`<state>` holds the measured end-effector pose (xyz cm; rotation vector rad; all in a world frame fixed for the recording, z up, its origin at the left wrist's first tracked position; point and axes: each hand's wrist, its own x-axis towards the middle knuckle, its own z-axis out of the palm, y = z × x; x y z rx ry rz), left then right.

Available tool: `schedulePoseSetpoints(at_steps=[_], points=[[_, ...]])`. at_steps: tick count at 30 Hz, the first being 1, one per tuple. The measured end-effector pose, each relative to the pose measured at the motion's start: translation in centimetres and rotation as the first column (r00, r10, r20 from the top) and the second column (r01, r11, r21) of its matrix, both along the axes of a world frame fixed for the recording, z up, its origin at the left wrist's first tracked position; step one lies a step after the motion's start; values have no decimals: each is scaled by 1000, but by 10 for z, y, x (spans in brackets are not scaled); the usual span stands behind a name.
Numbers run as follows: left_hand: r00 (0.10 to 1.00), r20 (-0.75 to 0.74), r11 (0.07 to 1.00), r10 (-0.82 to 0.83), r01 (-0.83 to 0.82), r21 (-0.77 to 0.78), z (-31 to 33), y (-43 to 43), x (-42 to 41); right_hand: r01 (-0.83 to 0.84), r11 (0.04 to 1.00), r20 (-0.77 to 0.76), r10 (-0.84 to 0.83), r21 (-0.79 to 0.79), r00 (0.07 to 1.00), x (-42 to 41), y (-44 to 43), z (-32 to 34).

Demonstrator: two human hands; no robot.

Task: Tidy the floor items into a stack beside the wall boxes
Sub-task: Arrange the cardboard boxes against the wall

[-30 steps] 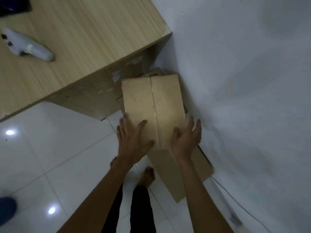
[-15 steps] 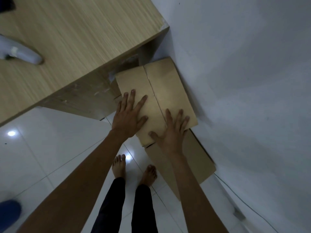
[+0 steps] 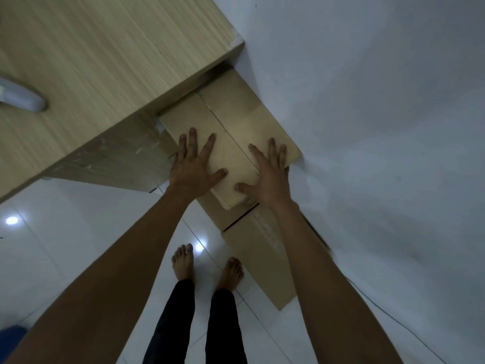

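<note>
A closed brown cardboard box (image 3: 236,122) lies on top of a larger cardboard box (image 3: 262,258) that stands on the floor against the white wall. Its far end reaches under the desk corner. My left hand (image 3: 195,166) rests flat on the top box's left flap, fingers spread. My right hand (image 3: 267,174) lies flat on the right flap near the front edge, with its thumb across the centre seam. Both palms press on the lid; neither hand grips anything.
A light wooden desk (image 3: 105,61) overhangs on the left, with a white controller (image 3: 21,97) on its top. The white wall (image 3: 380,127) runs along the right, a thin cable (image 3: 388,316) at its foot. My bare feet stand on glossy white tiles (image 3: 65,245).
The top box has slid further away from me, towards the wall corner and under the desk edge. Both hands moved forward with it and now lie flat on its lid.
</note>
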<state>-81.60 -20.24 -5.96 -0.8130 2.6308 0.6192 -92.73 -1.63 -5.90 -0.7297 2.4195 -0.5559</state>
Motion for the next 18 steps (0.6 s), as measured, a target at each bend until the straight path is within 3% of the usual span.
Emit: schedulePoseSetpoints(at_steps=[4, 7, 12, 15, 18], points=[[997, 65, 998, -36, 33, 52, 26, -3, -4, 107, 991, -76, -101, 77, 992, 16, -2, 21], [998, -57, 995, -13, 18, 97, 70, 13, 9, 307, 951, -43, -308, -16, 950, 48, 15, 69], [969, -245, 972, -24, 79, 219, 162, 50, 50, 589, 801, 70, -585, -106, 808, 134, 81, 168], [940, -313, 943, -135, 219, 250, 207, 66, 78, 745, 648, 119, -736, -160, 666, 193, 119, 213], [911, -319, 891, -260, 354, 284, 240, 86, 101, 894, 389, 108, -901, -224, 419, 257, 147, 247]])
